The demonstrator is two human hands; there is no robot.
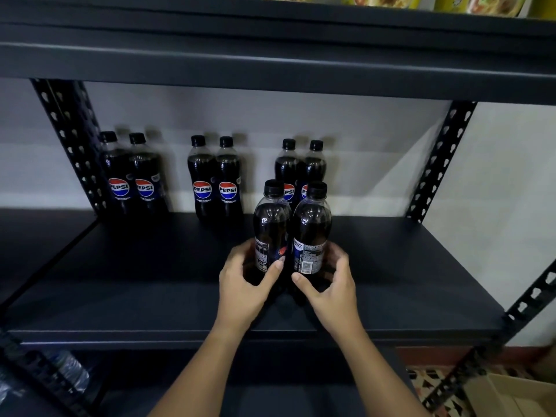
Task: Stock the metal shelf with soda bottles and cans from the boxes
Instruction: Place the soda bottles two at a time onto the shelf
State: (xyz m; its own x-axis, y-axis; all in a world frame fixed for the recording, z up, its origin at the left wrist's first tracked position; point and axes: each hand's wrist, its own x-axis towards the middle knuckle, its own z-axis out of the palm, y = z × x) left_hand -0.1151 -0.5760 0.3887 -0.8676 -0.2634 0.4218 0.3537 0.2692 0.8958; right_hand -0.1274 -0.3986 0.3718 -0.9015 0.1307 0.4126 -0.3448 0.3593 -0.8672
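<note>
Upfront, left hand (244, 276) grip clamped on one bottle (270, 233), right hand (332, 281) on another (311, 236), Pepsi pairs (215, 179) behind.

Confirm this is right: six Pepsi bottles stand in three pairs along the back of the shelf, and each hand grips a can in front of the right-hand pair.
One thing is wrong: the hands grip bottles, not cans. The head view shows the left hand and the right hand each gripping a black-capped soda bottle. The rest holds: six Pepsi bottles stand in three pairs along the back of the shelf.
</note>
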